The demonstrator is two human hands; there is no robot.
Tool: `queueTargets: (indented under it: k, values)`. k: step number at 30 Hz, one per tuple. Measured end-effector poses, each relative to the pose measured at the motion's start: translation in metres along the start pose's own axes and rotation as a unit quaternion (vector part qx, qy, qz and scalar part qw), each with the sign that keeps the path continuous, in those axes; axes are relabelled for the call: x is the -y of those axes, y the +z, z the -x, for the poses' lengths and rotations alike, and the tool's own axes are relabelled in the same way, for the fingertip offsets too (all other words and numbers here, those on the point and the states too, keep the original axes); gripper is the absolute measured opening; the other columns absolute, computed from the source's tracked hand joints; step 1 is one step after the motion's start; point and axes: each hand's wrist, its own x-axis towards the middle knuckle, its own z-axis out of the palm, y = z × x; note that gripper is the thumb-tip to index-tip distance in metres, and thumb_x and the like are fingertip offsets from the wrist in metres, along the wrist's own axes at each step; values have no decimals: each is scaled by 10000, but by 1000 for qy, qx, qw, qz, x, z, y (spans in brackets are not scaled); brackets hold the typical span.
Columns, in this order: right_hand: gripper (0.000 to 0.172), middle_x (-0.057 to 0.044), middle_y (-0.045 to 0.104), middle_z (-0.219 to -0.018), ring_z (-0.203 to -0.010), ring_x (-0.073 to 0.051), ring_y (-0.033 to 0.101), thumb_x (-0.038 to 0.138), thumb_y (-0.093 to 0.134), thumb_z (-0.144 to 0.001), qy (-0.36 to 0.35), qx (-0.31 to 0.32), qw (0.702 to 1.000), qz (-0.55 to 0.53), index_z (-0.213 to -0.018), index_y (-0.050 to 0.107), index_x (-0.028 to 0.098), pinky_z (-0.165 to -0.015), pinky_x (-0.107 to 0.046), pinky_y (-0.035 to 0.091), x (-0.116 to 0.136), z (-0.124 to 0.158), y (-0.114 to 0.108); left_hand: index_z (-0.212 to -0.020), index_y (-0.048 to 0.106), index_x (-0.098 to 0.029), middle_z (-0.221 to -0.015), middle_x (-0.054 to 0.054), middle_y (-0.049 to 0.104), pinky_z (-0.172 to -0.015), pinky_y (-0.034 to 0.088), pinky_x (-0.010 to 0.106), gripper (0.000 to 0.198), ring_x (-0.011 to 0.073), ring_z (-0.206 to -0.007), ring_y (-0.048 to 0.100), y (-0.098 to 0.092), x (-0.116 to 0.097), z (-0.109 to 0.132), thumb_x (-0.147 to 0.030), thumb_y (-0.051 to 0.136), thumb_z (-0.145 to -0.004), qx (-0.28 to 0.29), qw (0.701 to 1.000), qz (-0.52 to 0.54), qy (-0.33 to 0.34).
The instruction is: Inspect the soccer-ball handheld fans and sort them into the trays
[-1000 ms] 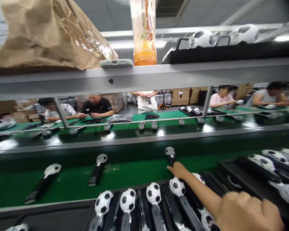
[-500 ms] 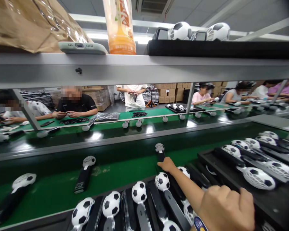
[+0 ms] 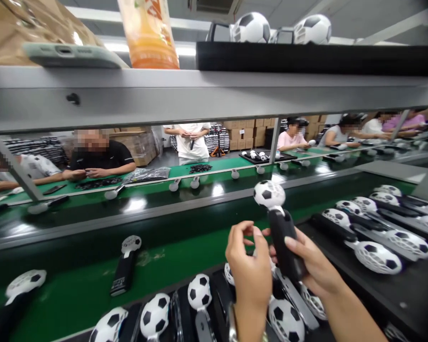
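Note:
My right hand [image 3: 316, 259] grips the black handle of a handheld fan [image 3: 283, 237], its head shaped like a white-and-black football. The fan is held up, head toward the top and leaning slightly left. Beside the handle is my left hand [image 3: 249, 259], fingers loosely curled and apart, with nothing visible in them. A band shows at the left wrist. Below both hands, a black tray [image 3: 78, 336] holds several similar fans, such as a football-headed fan [image 3: 199, 292]. My forearms hide part of that tray.
A green conveyor belt [image 3: 171, 251] carries a fan [image 3: 124, 266] and another fan [image 3: 23, 287] at the left. To the right stands a second black tray [image 3: 356, 266] of fans. A grey shelf [image 3: 185, 102] crosses above. Several co-workers sit across the line.
My right hand has lifted the fan off the belt and brought it closer, to the right. My left hand has moved left, from a closed pose at lower right to beside the fan.

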Motion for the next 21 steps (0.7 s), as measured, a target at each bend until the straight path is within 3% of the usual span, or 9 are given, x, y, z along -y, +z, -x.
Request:
queueTargets:
  k: [3, 5, 7, 9, 12, 15, 21]
  values:
    - [314, -35, 694, -834, -633, -124, 614, 357, 761, -690, 22, -21, 999, -30, -929, 660, 178, -574, -232, 520, 8, 10, 3, -967, 611, -192, -1014, 90, 636, -856, 448, 385, 223, 235, -946, 584, -2, 2, -9, -359, 504, -865, 4, 994, -106, 22]
    - [252, -42, 697, -828, -678, -141, 633, 325, 756, -688, 50, -45, 996, -63, -863, 678, 162, -622, -246, 538, 10, 9, 7, -950, 625, -196, -1022, 88, 644, -837, 451, 368, 224, 237, -941, 591, 1, 4, -10, -356, 494, -864, 40, 989, -138, 23]
    - [156, -52, 704, -820, -739, -171, 651, 285, 700, -726, 80, -67, 990, -96, -808, 688, 153, -695, -277, 548, 10, 5, 9, -927, 634, -194, -980, 81, 659, -780, 464, 336, 280, 226, -901, 607, 5, 6, -11, -409, 461, -880, 88, 992, -89, -16]
    - [109, -55, 709, -810, -792, -188, 659, 226, 626, -755, 97, -47, 986, -129, -787, 697, 150, -754, -294, 540, 9, 1, 8, -958, 636, -187, -978, 79, 674, -776, 469, 313, 387, 219, -917, 618, 8, 8, -11, -493, 407, -895, 114, 990, -2, -79]
    - [153, -47, 715, -853, -832, -169, 660, 171, 588, -786, 84, 26, 985, -146, -877, 710, 151, -775, -265, 528, 8, 0, 4, -1082, 607, -186, -1084, 82, 671, -891, 452, 319, 470, 229, -1050, 598, 9, 8, -13, -566, 429, -870, 93, 979, 98, -155]
    - [165, -45, 715, -875, -823, -137, 660, 186, 601, -830, 69, 59, 987, -136, -954, 703, 150, -749, -223, 525, 7, 1, 2, -1108, 594, -188, -1110, 83, 671, -920, 456, 337, 489, 237, -1065, 602, 8, 6, -14, -581, 469, -846, 95, 969, 138, -180]
    - [182, -59, 709, -848, -802, -120, 657, 230, 573, -878, 95, -11, 972, -216, -926, 706, 116, -733, -196, 532, 1, -1, 7, -1156, 595, -195, -1262, 101, 607, -1016, 404, 362, 547, 265, -1221, 507, 12, 1, -7, -614, 471, -826, 84, 970, 107, -201]
